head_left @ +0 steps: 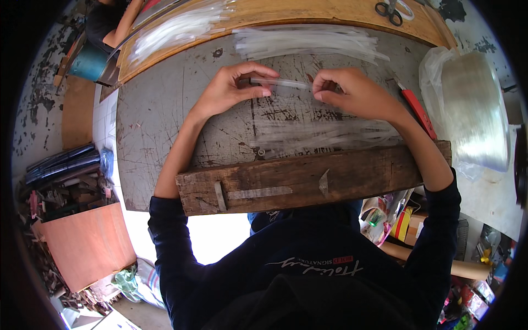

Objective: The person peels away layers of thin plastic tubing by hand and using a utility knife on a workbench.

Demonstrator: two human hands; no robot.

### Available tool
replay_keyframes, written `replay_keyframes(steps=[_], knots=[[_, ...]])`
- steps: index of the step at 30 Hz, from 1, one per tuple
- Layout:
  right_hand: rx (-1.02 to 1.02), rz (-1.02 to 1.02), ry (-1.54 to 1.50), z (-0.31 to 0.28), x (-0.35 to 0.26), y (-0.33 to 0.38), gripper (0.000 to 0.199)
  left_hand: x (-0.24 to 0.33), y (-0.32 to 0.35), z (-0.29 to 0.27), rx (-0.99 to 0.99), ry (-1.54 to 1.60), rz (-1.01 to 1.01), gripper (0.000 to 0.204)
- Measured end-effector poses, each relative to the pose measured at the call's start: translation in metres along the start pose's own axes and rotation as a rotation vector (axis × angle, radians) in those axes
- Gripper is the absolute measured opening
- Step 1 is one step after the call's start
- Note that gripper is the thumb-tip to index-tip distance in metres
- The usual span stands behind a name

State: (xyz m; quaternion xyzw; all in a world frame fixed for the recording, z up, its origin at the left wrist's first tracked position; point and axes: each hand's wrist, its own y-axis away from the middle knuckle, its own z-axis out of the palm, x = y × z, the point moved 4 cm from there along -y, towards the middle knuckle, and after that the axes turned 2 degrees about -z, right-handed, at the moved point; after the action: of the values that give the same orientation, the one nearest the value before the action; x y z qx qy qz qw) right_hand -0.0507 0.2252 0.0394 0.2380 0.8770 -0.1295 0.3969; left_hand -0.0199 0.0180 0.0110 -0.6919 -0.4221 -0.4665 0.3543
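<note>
Both my hands pinch one short clear plastic tube [283, 83] above a scratched grey metal worktop [159, 137]. My left hand [234, 88] holds its left end between thumb and fingers. My right hand [352, 91] grips its right end. A loose pile of similar clear tubes [324, 135] lies just nearer me, by a worn wooden beam [308, 179]. Another heap of clear tubes [311, 43] lies beyond my hands.
A red-handled cutter [416, 110] lies right of my right hand. A large spool of clear line in a plastic bag [476, 113] sits at the far right. Black scissors [389, 11] rest on a wooden board [330, 14]. Another person's arm [124, 25] shows top left.
</note>
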Motion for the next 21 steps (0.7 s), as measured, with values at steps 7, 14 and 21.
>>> replay_keyframes(steps=[7, 14, 21], knots=[[-0.042, 0.144, -0.122, 0.008, 0.001, -0.002, 0.014, 0.001, -0.001, 0.004, -0.062, 0.083, -0.005, 0.030], [-0.056, 0.175, -0.227, 0.005, 0.004, -0.002, 0.016, -0.004, -0.003, 0.001, 0.012, 0.002, 0.027, 0.026], [-0.042, 0.205, -0.139, -0.008, 0.013, 0.000, 0.018, -0.012, -0.003, -0.010, 0.150, 0.059, -0.008, 0.023]])
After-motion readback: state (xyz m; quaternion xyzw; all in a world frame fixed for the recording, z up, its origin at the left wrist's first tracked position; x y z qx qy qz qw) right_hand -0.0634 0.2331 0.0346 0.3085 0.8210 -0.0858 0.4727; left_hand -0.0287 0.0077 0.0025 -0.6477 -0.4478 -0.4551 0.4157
